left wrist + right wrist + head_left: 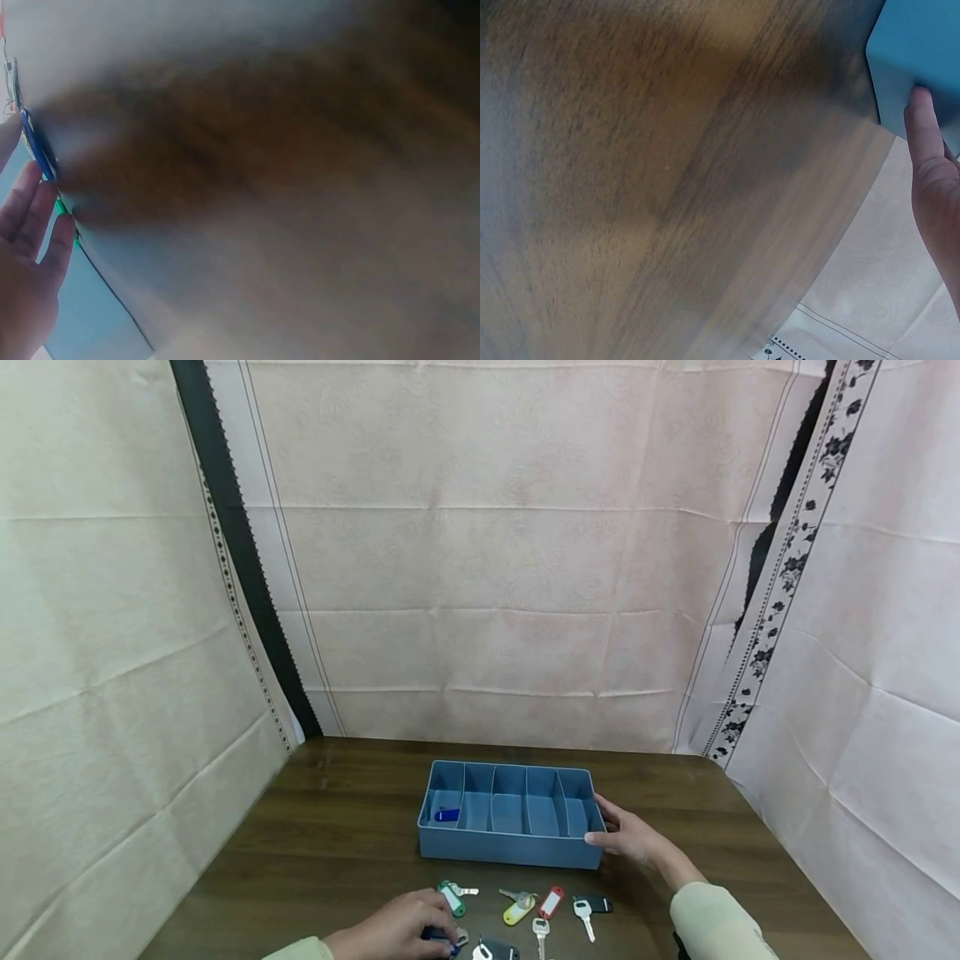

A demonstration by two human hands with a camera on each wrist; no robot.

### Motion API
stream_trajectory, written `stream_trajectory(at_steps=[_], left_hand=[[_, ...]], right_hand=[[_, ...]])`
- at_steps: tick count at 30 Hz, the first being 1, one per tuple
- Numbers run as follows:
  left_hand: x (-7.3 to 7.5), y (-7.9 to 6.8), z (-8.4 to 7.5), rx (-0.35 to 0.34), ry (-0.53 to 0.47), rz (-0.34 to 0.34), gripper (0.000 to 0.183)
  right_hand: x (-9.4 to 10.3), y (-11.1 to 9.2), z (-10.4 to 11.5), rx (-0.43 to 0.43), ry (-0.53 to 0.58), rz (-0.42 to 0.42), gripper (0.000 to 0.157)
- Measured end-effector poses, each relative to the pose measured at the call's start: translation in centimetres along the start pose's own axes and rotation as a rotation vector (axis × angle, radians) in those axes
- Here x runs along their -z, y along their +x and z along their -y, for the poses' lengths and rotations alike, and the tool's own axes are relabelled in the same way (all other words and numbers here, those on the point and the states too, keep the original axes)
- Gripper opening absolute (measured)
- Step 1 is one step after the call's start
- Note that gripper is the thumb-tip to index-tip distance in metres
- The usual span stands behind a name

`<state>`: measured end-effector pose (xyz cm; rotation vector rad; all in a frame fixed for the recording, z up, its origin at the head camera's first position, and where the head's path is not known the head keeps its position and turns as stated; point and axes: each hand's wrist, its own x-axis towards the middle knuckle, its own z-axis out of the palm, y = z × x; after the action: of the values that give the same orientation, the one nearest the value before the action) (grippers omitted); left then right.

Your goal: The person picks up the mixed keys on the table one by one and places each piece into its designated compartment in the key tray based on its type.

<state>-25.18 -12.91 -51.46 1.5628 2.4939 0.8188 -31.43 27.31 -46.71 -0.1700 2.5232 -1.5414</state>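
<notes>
A blue divided organizer box (510, 848) stands on the table, and a blue tag (447, 815) lies in its leftmost compartment. My right hand (637, 841) holds the box's right end, the thumb against the front corner and the other fingers along the side. In the right wrist view, the thumb (924, 124) presses on the blue wall. In front of the box, my left hand (408, 928) pinches a blue key tag (39, 146) between thumb and fingers, low over the table. A key (462, 936) shows beside those fingertips. The hand partly hides the tag.
Near the left hand lies a green key tag (453, 900). Farther right are a yellow key tag (518, 910), a red key tag (551, 902) and a black key tag (600, 904). Another dark tag (501, 951) sits at the bottom edge. Pale cloth (480, 552) hangs behind the table.
</notes>
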Motion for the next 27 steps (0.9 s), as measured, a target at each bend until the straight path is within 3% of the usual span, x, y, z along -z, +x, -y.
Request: stream_trajectory(at_steps=[17, 27], left_hand=[[-0.12, 0.37, -0.37, 0.025, 0.064, 0.033, 0.027], [-0.11, 0.68, -0.59, 0.027, 0.068, 0.017, 0.017]], right_hand=[[0.1, 0.11, -0.37, 0.015, 0.007, 0.021, 0.094], [0.01, 0.19, -0.21, 0.011, 0.014, 0.017, 0.094]])
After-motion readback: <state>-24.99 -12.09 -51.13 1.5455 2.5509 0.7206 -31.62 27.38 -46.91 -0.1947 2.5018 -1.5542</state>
